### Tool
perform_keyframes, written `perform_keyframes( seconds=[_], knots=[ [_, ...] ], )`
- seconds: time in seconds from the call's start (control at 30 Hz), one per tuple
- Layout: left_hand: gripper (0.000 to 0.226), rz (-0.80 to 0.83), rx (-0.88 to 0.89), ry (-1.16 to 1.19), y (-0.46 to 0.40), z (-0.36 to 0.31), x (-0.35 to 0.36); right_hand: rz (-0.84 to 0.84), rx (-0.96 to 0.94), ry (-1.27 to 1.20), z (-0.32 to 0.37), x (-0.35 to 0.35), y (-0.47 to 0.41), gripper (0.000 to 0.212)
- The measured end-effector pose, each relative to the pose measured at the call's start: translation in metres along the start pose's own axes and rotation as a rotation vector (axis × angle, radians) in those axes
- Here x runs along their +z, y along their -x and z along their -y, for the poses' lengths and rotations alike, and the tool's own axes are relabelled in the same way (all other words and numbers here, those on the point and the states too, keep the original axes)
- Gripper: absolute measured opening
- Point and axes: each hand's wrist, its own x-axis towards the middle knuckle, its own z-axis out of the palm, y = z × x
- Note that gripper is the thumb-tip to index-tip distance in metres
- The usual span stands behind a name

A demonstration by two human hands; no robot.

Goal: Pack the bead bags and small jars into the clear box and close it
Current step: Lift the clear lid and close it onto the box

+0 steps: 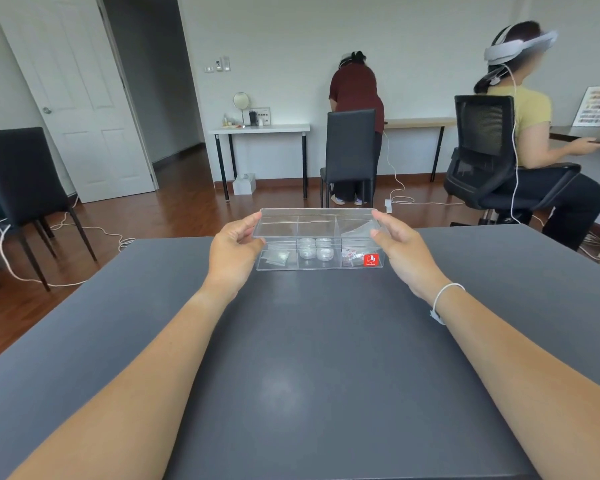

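A clear box (328, 265) with three compartments stands on the dark table (309, 358), near its far edge. Its left compartment holds a small bead bag (275, 258), the middle one several small round jars (315, 249), the right one another bead bag (351, 255) beside a red sticker. The clear lid (317, 223) hovers tilted just above the box. My left hand (234, 252) grips the lid's left end and my right hand (400, 247) grips its right end.
Black chairs (21, 188) stand to the left and beyond the table (352, 150). Two people work at desks by the far wall, one in a mesh office chair (485, 150). White cables (84, 230) trail over the wooden floor.
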Motion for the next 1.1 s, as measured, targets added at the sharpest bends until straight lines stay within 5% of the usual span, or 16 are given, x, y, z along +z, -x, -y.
perform_keyframes(
  seconds=[1.1],
  knots=[
    [0.048,0.084,-0.190,-0.013,0.006,0.011,-0.005,0.036,0.082,-0.023,-0.006,-0.002,0.001,0.056]
  ],
)
